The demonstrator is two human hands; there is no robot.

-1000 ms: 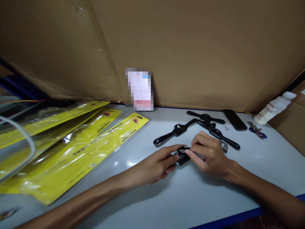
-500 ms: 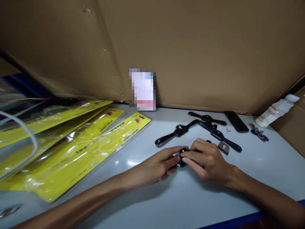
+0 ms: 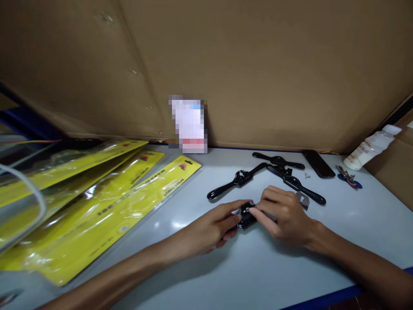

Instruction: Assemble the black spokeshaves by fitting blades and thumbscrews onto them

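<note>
Both my hands meet over a small black metal tool body (image 3: 245, 216) lying on the grey table (image 3: 226, 267). My left hand (image 3: 211, 228) grips its left side, fingers curled. My right hand (image 3: 284, 213) pinches a small silver screw on top of it between thumb and fingertips. Most of the black part is hidden by my fingers. Three finished black two-handled tools lie just beyond: one (image 3: 237, 180) pointing left, one (image 3: 278, 160) at the back, one (image 3: 295, 184) running right. A small grey metal blade (image 3: 303, 199) lies by my right hand.
Several yellow plastic-wrapped packaging cards (image 3: 97, 202) spread over the left of the table. A black phone (image 3: 318, 163), a small silver screw (image 3: 306, 175), keys (image 3: 348, 176) and a white bottle (image 3: 371, 147) sit at the back right. Cardboard sheets (image 3: 241, 64) wall the back. The table's blue front edge is at the lower right.
My hands have stayed on the black part, with the right fingers shifting slightly on the screw. The view has only wobbled a little.
</note>
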